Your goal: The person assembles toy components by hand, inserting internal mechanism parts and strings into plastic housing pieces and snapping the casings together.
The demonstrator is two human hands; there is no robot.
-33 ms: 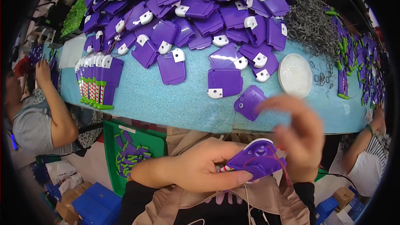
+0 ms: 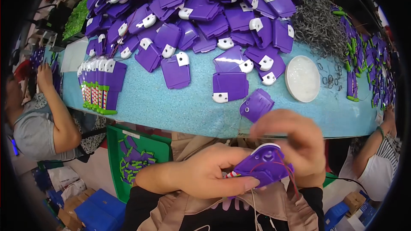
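Head view: left hand [image 2: 201, 175] clamps a purple plastic housing [image 2: 263, 167] from below and the left, thumb laid along its near edge, fingers closed on it. Right hand [image 2: 295, 145] is blurred, curled over the housing's far side; fingertips look pinched together at the red wires [image 2: 287, 167] that loop across the shell, though the blur hides exactly what they pinch. Housing sits in the lap, just below the blue table [image 2: 188, 107] edge. Beyond the fingers: one loose purple shell [image 2: 257, 105], a white round dish [image 2: 302, 78], a big heap of purple parts [image 2: 205, 8]. Left of the fingers, a stacked row of assembled units [image 2: 100, 85]. Step looks like wire routing; next move likely needs the left-hand clamp steady while the wires seat.
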